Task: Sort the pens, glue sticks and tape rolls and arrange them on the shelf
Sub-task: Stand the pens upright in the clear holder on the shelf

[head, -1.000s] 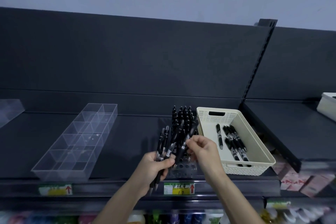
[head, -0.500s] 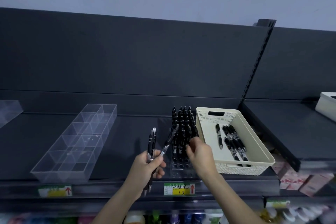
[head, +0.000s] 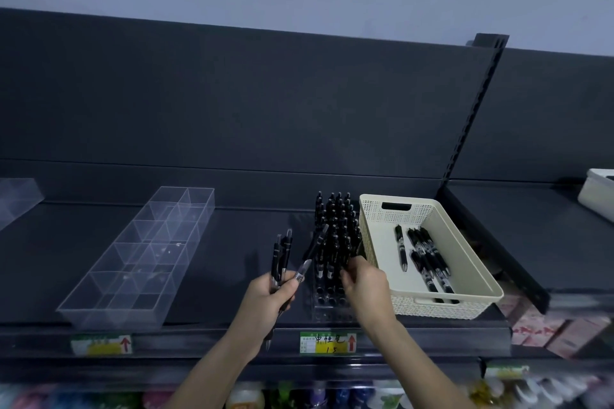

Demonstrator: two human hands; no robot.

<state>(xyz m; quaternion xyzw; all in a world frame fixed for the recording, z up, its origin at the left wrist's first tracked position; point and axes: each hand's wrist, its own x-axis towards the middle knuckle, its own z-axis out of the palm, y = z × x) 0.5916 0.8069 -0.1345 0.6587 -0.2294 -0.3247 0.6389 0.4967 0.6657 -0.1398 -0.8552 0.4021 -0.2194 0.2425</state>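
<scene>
Risk: left hand [head: 265, 299] grips a loose fan of black pens [head: 279, 256], one splayed toward the pen rack [head: 329, 307]; it could slip. Right hand [head: 365, 285] curls at seated pens [head: 334, 226], pinch unclear, may topple them. Cream basket [head: 495, 292] holds more.

R hand [head: 363, 280] fingertips hidden among pens [head: 334, 236]; white bin [head: 598, 199] cut off at rt edge.

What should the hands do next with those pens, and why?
Probably the right hand should take one pen from the bunch in the left hand and stand it in the pen rack, whose front holes look empty.
</scene>
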